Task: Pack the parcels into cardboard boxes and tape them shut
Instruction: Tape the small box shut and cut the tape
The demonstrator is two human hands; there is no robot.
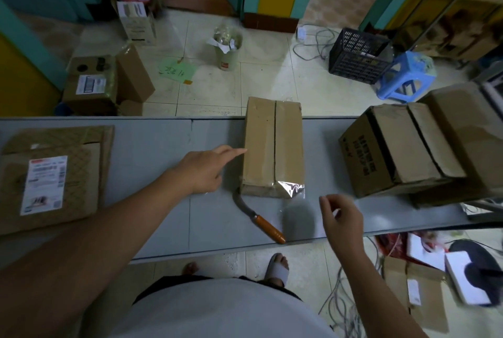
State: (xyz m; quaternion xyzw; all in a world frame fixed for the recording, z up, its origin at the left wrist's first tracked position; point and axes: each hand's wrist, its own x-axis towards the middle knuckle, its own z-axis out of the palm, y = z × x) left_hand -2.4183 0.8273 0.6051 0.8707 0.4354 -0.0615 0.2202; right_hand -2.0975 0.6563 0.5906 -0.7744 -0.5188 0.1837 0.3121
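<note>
Stiff and likely light, the box [273, 147] suits gripping by its long sides; the left hand [204, 171] touches it straight-fingered, the right hand [343, 219] hangs loose and empty.

Curved knife [255, 215], orange handle: on the grey table [152, 147], handle tip at the near edge. Floor beyond the far edge: black crate [359, 55], blue stool [405, 76] just beside it, green paper [177, 70], loose cables [313, 43].
</note>
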